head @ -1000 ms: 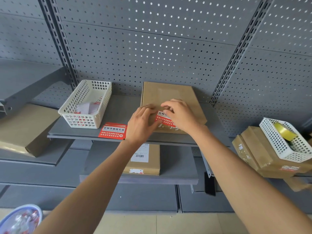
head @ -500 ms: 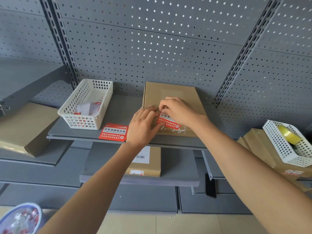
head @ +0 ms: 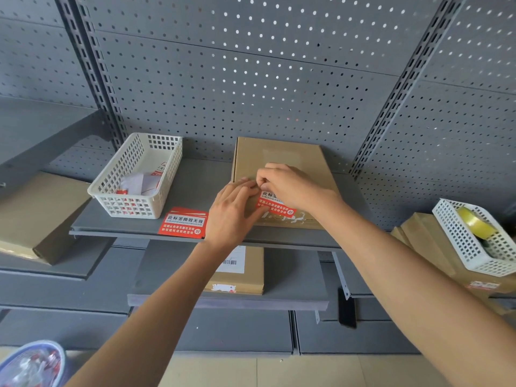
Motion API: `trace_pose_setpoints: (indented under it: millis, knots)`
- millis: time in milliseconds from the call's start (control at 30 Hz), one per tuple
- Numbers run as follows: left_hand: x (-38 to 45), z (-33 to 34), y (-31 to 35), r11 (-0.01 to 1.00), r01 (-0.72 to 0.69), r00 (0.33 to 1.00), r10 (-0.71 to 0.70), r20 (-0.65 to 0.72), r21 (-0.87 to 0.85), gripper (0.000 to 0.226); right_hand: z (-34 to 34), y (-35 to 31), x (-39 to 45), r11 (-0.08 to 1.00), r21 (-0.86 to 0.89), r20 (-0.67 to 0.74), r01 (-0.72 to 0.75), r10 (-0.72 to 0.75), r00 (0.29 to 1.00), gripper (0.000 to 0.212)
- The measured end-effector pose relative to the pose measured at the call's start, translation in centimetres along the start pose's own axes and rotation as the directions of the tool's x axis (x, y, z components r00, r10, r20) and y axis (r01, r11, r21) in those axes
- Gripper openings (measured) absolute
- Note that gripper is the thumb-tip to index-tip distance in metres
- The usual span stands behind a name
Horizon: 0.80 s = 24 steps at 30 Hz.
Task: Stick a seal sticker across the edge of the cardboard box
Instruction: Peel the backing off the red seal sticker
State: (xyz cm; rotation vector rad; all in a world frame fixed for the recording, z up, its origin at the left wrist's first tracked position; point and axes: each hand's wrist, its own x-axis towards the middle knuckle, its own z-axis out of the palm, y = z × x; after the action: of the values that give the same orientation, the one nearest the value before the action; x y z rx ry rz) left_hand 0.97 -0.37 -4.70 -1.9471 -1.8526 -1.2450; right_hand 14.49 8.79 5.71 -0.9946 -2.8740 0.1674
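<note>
Nearest, a loose red sticker lies flat at the grey metal shelf edge. The left hand rests flat on the cardboard box. The right hand pinches the red seal sticker on the box's front. A white holey basket sits left.

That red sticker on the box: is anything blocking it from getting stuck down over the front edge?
Nothing visible does. The red sticker already lies on the cardboard box near its front edge, with only the left hand and right hand on it.
</note>
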Motion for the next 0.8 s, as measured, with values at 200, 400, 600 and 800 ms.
trace_pose_setpoints:
  millis: [200,400,600,800]
  knots:
    - [-0.1,0.2,-0.2,1.000,-0.006,1.000,0.006,-0.010,0.007,0.047,0.5,0.0,0.9,0.992,-0.120,0.044,0.037,-0.032,0.999,0.022]
    - [0.0,0.0,0.0,1.000,-0.017,1.000,0.017,-0.005,0.014,0.044,0.2,-0.3,0.9,0.988,-0.148,0.108,0.044,-0.028,0.994,0.026]
    - [0.0,0.0,0.0,0.999,-0.032,0.999,0.032,0.019,0.030,0.043,0.5,0.0,1.2,0.992,-0.125,0.142,0.025,-0.007,0.990,0.027]
    - [0.2,-0.7,0.8,0.999,0.045,0.998,-0.044,0.050,-0.004,0.042,0.5,0.4,1.3,0.995,-0.103,0.145,-0.008,0.023,0.989,0.036]
